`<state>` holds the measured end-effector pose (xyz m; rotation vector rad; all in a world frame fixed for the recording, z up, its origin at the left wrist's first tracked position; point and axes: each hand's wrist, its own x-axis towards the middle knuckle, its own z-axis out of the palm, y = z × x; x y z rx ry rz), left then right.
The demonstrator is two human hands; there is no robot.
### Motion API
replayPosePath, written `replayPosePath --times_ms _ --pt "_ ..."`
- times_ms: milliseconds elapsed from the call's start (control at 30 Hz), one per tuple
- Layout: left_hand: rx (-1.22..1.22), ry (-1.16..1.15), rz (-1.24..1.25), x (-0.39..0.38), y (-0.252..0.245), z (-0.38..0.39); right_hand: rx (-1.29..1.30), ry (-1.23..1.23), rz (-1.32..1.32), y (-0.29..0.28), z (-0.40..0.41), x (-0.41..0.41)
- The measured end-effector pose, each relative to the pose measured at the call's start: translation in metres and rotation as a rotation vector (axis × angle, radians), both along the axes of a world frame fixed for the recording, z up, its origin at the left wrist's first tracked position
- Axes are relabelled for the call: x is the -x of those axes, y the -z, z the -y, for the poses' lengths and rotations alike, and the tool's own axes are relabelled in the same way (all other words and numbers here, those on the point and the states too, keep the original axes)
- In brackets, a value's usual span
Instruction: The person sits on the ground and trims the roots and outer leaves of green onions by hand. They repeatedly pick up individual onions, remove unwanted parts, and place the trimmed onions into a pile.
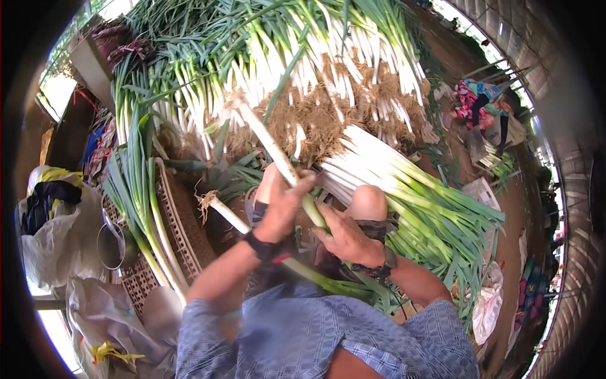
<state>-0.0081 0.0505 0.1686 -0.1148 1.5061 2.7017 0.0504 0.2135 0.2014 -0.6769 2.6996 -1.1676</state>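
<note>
A thick green onion stalk (270,144) runs diagonally between my two hands, its white root end pointing up and away from me. My left hand (284,203) is wrapped around its middle. Lower down, my right hand (348,232) grips the greener part. Another onion stalk (229,213) with roots lies across my lap, passing under my left wrist. Right of my knees rests a pile of trimmed white onion stalks (378,170) with green leaves. Ahead lies a large heap of onions with brown, tangled roots (317,123).
A perforated plastic crate (165,203) stands at the left with several onions on it. Plastic bags (57,241) and a metal-rimmed round object (113,246) are beside it. Clothing (478,104) and a white bag (487,293) lie at the right.
</note>
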Motion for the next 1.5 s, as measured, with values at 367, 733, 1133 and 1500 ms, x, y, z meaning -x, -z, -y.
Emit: replayPosePath --times_ms 367,733,1133,1500 --pt "-0.243 -0.102 0.209 0.060 0.012 0.018 0.162 -0.017 0.151 0.029 -0.012 -0.022" --pt "-0.146 -0.050 0.049 0.011 0.020 -0.043 0.220 0.108 0.351 0.013 -0.011 0.001" --pt "-0.017 0.108 0.093 0.039 0.016 -0.021 0.324 0.085 0.545 -0.008 -0.032 -0.015" --pt "0.200 0.183 0.018 0.028 0.011 -0.043 0.136 0.135 -0.088 0.031 -0.044 -0.041"
